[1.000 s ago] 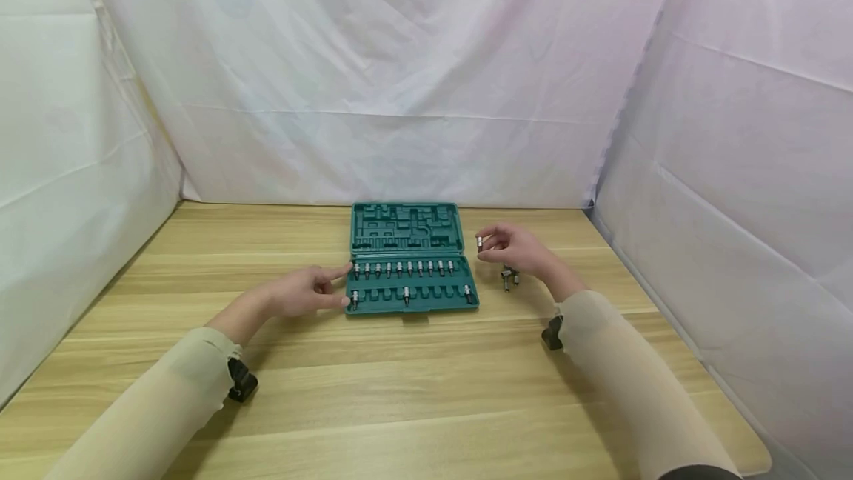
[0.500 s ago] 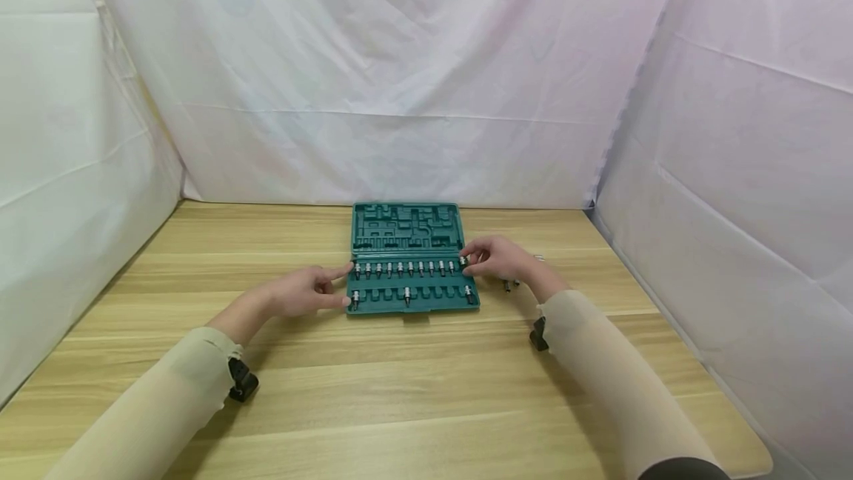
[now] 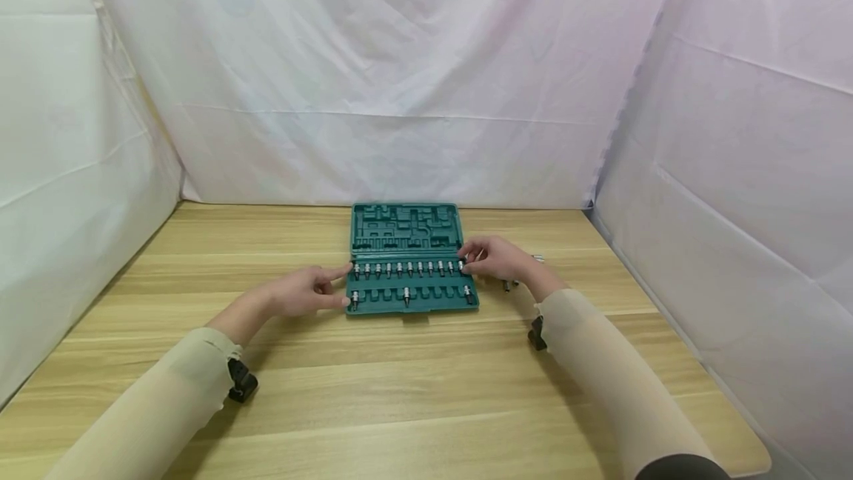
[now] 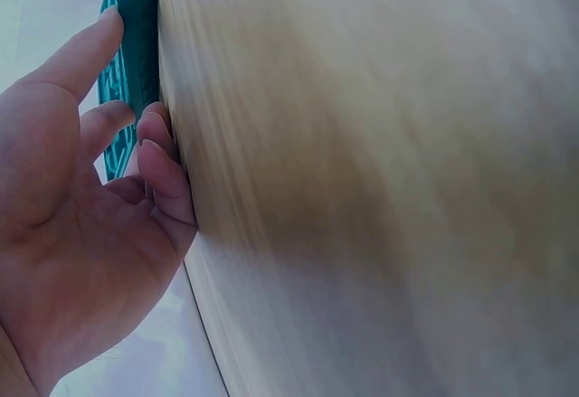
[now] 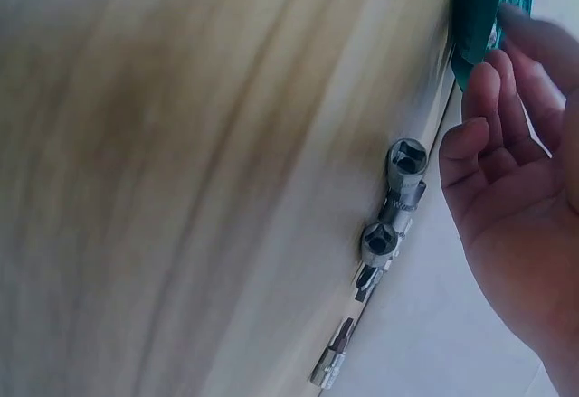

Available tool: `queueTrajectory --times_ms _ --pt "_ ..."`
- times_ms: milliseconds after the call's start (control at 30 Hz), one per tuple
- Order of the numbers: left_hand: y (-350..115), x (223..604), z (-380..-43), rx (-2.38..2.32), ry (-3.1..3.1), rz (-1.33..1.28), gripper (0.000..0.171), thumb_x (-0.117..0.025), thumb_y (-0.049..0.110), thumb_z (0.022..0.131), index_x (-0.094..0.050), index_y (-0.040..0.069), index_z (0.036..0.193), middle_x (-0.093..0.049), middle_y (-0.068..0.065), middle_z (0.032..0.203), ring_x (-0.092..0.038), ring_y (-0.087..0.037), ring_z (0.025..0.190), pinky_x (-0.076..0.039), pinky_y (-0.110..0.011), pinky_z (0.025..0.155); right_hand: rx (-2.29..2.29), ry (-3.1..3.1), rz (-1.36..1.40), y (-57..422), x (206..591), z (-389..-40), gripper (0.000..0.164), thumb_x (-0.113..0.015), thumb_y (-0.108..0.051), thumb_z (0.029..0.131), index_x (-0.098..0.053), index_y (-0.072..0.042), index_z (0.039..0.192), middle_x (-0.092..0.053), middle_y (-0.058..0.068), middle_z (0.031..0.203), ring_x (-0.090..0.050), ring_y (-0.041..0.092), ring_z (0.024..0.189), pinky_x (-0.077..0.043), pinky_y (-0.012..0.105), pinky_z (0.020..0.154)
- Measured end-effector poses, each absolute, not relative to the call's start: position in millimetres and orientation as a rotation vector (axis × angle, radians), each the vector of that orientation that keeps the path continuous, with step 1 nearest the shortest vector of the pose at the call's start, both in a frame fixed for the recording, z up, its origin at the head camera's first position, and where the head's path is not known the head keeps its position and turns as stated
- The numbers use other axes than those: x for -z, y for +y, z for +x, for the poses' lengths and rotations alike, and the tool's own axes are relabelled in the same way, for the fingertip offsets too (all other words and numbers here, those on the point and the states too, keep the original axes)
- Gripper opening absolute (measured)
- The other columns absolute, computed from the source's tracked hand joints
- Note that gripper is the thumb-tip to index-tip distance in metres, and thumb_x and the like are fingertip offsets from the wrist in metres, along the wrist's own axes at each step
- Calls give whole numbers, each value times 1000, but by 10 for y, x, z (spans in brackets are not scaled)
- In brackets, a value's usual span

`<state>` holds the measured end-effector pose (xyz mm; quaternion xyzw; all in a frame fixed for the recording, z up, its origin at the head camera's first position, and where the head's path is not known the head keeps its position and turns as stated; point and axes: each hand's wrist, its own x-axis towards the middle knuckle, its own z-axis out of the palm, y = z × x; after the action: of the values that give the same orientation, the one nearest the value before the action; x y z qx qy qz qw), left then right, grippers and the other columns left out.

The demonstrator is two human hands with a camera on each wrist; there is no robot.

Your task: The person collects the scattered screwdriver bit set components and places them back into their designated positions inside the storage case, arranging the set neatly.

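In the head view a green case (image 3: 426, 281) lies unfolded on the worktop (image 3: 373, 391), its lid (image 3: 406, 227) away from the person. The right hand (image 3: 496, 258) has its grip pinched together on a bit (image 3: 461, 266) at the right end of the far row of bits (image 3: 400, 270). The left hand (image 3: 303, 293) keeps thumb and forefinger apart, their tips touching the case's left edge, with no bit in its grip. The step in hand looks like seating the pinched bit in the last place of that row; whether it is fully down cannot be told. The next move would call for a straight push, the case braced, and then a release. The near row, three bits (image 3: 406, 297) among bare slots, seems the work left over

The left wrist view adds what the head view hides: the other fingers curl in low, close to the worktop, beside the case's side wall

The right wrist view mostly hides the pinched bit behind the fingers, but it shows loose bits (image 5: 399, 200) on the worktop near the hand, some clustered, one apart. From the head they are only glimpsed past the right arm
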<state>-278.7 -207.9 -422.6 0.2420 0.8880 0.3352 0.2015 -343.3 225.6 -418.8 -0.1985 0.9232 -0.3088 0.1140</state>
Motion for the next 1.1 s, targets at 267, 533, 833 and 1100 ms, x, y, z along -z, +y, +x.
queueTrajectory --times_ms 267,533,833,1100 --pt "-2077 4201 -2769 -940 2465 661 85 -72 38 108 -26 17 175 -48 1 71 -39 -16 64 -39 -30 63 893 2752 -561 2222 4189 -3451 18 -77 -23 105 -76 -14 121 -72 7 110 -65 21 97 -55 37 85" --pt "-2078 4192 -2786 -937 2469 647 85 -73 38 108 -25 18 176 -50 1 73 -40 -16 65 -40 -29 63 916 2758 -501 2195 4148 -3435 10 -78 -23 105 -81 -16 111 -76 6 116 -68 19 90 -57 35 78" --pt "-2084 4171 -2805 -935 2463 644 85 -73 37 108 -26 18 175 -53 -1 76 -41 -17 66 -39 -29 63 894 2740 -400 2116 4114 -3424 11 -77 -18 105 -83 -12 113 -76 11 123 -74 19 91 -65 35 83" --pt "-2077 4192 -2781 -921 2479 643 85 -74 39 107 -27 19 175 -51 0 77 -43 -17 69 -41 -29 64 846 2763 -426 2137 4140 -3429 11 -77 -20 106 -83 -15 114 -77 7 113 -73 18 95 -64 36 85"
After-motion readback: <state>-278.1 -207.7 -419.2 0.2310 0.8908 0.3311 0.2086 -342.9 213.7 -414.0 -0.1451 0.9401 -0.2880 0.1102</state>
